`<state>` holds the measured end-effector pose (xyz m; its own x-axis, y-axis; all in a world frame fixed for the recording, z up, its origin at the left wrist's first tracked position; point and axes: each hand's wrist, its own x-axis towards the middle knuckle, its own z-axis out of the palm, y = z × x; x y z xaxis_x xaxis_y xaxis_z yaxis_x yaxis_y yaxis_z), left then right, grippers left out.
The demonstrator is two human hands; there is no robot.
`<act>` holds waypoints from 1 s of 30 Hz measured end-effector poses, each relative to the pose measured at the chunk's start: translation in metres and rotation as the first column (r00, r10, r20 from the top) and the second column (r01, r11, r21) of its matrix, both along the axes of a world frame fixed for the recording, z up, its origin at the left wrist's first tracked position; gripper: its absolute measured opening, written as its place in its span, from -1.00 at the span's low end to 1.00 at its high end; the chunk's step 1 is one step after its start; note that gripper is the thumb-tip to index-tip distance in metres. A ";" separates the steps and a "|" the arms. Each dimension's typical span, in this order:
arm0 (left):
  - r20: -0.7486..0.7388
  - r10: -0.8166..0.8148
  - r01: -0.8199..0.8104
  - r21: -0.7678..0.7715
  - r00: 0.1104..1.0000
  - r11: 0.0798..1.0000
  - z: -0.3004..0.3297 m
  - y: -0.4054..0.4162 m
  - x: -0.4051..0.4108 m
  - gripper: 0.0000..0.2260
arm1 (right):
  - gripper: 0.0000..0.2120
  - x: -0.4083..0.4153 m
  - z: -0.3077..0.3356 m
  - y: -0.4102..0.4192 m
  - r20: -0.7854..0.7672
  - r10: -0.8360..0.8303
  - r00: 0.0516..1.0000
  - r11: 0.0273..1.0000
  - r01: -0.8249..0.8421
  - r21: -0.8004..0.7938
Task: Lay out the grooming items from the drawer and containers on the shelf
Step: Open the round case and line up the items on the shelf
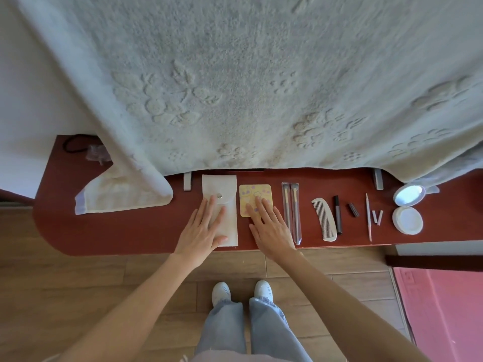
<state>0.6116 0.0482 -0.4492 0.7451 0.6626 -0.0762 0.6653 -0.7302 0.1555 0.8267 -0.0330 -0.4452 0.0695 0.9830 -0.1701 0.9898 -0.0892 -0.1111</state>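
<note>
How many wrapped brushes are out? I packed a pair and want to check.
2: one wrapped brush beside the yellow card, the second brush directly to its right, left of the comb. The hanging towel might hide others.

Bare forearms, light blue wide-leg jeans (264, 333) and white sneakers (264, 290).

The big pale embossed towel (248, 82) hides the red-brown wooden shelf's (109, 231) back from ten to two o'clock. A blurred black cord (74, 145) lies at ten o'clock.
</note>
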 end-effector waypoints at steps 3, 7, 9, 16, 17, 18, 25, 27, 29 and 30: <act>0.005 0.000 0.000 0.007 1.000 1.000 0.001 -0.002 0.004 -0.23 | -0.50 0.000 0.001 0.000 -0.007 0.000 1.000 1.000 0.000 0.000; 0.005 -0.009 0.009 0.005 1.000 1.000 0.003 -0.003 0.010 -0.24 | -0.50 0.000 0.002 0.000 -0.021 0.006 1.000 1.000 -0.006 -0.004; 0.006 -0.007 0.006 0.010 1.000 1.000 0.003 -0.004 0.011 -0.27 | -0.50 0.000 0.003 0.000 -0.025 0.002 1.000 1.000 -0.002 -0.006; -0.005 0.002 -0.002 0.009 1.000 1.000 0.004 -0.004 0.012 -0.27 | -0.49 0.002 0.003 0.001 -0.058 0.005 0.998 1.000 -0.006 -0.012; -0.007 0.006 -0.006 0.007 1.000 1.000 0.004 -0.004 0.012 -0.27 | -0.48 0.002 0.003 0.001 -0.067 0.000 0.998 1.000 0.000 -0.013; -0.010 0.011 -0.011 0.005 1.000 1.000 0.004 -0.005 0.013 -0.27 | -0.48 0.002 0.004 0.001 -0.078 -0.007 0.997 1.000 0.006 -0.011; -0.038 0.006 -0.006 0.015 0.999 1.000 0.007 -0.004 0.012 -0.26 | -0.49 0.018 0.020 -0.010 -0.158 -0.124 0.980 0.987 0.139 0.083; -0.046 0.001 0.000 0.028 0.999 1.000 0.008 -0.004 0.012 -0.26 | -0.50 0.030 0.023 -0.018 -0.140 -0.168 0.976 0.978 0.183 0.100; -0.053 -0.005 0.008 0.058 0.999 0.998 0.011 -0.006 0.013 -0.28 | -0.53 0.042 0.025 -0.027 -0.125 -0.208 0.970 0.970 0.221 0.100; -0.060 -0.008 0.012 0.074 0.998 0.997 0.013 -0.007 0.015 -0.29 | -0.54 0.047 0.025 -0.032 -0.127 -0.229 0.965 0.965 0.242 0.096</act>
<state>0.6267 0.0416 -0.4363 0.7475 0.6605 -0.0709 0.6641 -0.7452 0.0607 0.8737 -0.0649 -0.4203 0.2881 0.9541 -0.0820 0.9225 -0.2995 -0.2435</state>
